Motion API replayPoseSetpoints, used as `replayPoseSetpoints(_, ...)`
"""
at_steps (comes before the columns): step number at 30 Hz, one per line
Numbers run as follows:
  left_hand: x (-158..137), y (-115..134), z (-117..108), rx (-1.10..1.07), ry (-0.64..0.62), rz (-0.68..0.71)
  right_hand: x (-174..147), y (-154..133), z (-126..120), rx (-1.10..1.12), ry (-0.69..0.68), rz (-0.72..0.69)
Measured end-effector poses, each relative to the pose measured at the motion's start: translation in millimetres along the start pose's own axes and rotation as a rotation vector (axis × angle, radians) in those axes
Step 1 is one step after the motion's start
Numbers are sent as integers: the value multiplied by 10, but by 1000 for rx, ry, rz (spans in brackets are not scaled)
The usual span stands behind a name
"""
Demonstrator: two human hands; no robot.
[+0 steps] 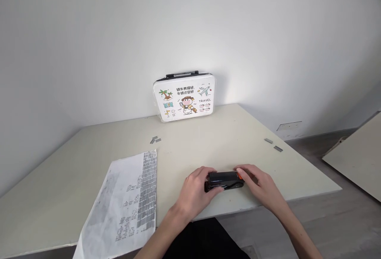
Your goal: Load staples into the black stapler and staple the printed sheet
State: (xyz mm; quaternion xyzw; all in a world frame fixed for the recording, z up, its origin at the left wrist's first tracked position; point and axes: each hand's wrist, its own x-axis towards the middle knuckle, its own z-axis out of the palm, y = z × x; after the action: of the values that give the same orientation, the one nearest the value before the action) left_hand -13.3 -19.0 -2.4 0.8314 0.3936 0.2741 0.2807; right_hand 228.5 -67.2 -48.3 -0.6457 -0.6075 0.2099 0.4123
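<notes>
A black stapler [224, 179] lies on its length across the front of the table, its right end marked by a small orange part [239, 175]. Around its left end my left hand [197, 189] is closed, thumb along the near side and fingers behind. My right hand [258, 181] grips the other end, its thumb against the orange part; the fingers behind are partly hidden. To the right lie two grey staple strips [273, 144], apart from both hands. Several more short staple strips [155, 140] rest further back, left of the stapler.
A printed paper sheet [125, 203] lies at the left, overhanging the table's [190, 144] front edge. At the back, a white cartoon-printed case [186, 98] with a black handle leans against the wall [119, 52]. Another pale tabletop [360, 156] is at far right.
</notes>
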Motion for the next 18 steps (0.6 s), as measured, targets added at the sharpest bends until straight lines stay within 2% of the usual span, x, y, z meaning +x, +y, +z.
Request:
replayPoseSetpoints(7,-134,-135,-71,86,74,-22,-27,-37,32,-36,-2,-34)
replayPoseSetpoints(12,-154,-115,-203,209,45,44,-82,-69,1,-92,-98,-96)
replayPoseSetpoints(18,-308,-141,-522,342,-50,28,-103,-64,1,-126,-122,-108)
